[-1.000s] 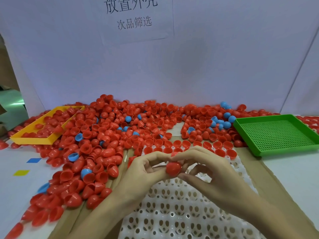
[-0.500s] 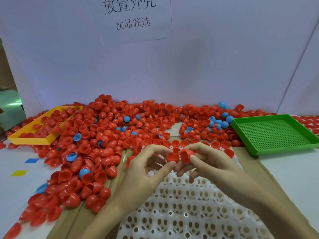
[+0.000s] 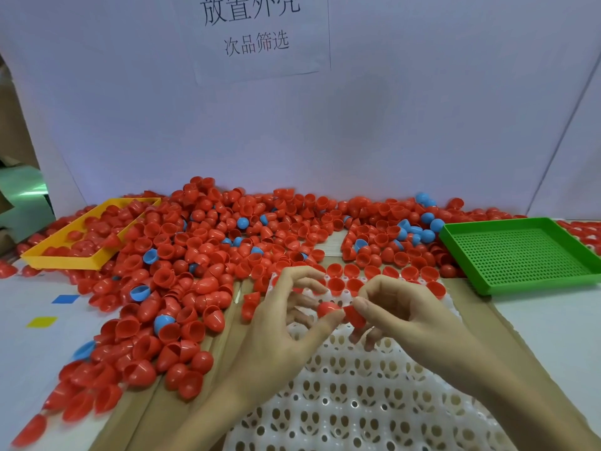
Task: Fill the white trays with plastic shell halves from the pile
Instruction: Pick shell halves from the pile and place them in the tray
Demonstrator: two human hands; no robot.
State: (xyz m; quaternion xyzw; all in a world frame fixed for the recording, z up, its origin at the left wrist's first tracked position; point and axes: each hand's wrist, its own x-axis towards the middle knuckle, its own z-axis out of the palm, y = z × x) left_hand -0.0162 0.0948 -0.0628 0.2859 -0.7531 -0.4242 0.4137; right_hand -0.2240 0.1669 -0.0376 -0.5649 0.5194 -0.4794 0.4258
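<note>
A white tray (image 3: 357, 402) with rows of round sockets lies in front of me on brown cardboard. Its far rows hold several red shell halves (image 3: 374, 275). A big pile of red shells (image 3: 201, 255) with a few blue ones spreads behind and to the left. Over the tray's far part, my left hand (image 3: 279, 323) pinches one red shell half (image 3: 327, 309) with thumb and finger. My right hand (image 3: 403, 314) pinches a second red shell half (image 3: 354, 315) right beside it, the two halves touching or nearly so.
A yellow tray (image 3: 65, 260) with red shells stands at the back left. A green perforated tray (image 3: 520, 255) sits at the right. A white backboard with a printed sign (image 3: 253, 30) closes the rear. Blue and yellow tape squares (image 3: 65, 299) mark the table at left.
One closed red shell held between both hands has come apart into two halves. Each hand now holds one half, and both hands have drifted slightly right.
</note>
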